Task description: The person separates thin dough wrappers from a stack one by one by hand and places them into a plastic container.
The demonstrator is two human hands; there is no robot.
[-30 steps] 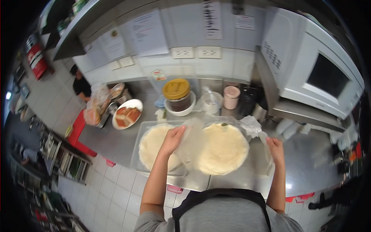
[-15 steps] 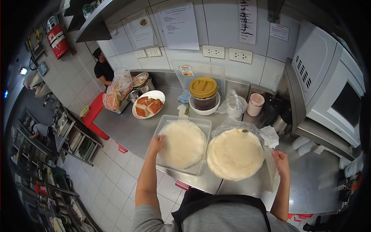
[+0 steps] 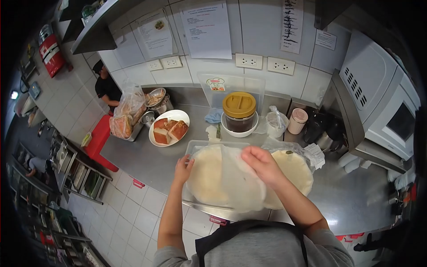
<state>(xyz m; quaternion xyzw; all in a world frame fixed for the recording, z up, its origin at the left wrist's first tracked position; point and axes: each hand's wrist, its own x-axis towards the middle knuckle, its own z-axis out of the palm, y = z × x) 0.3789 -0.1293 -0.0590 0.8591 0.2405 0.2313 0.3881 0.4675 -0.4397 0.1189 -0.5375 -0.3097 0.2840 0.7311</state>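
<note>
My right hand (image 3: 259, 163) is closed on the upper edge of a translucent round sheet (image 3: 242, 184), which hangs partly over the left stack of pale flat rounds (image 3: 205, 173). That stack lies in a clear plastic tray (image 3: 192, 202). At the tray's left edge my left hand (image 3: 183, 170) has its fingers apart, close beside the stack, and holds nothing. The right stack of pale rounds (image 3: 298, 173) sits beside the tray, partly hidden behind my right hand and forearm, with a small green piece on top.
Behind stand a yellow-lidded jar (image 3: 239, 109) in a white bowl, a pink container (image 3: 297, 121) and a bread plate (image 3: 170, 129). Bagged food (image 3: 129, 111) sits at the left. A microwave (image 3: 378, 89) is at the right. A person (image 3: 106, 88) is beyond the counter's left end.
My right hand has moved left from beyond the right stack, bringing the sheet over the left stack. My left hand stays at the tray's left edge. The camera view has shifted.
</note>
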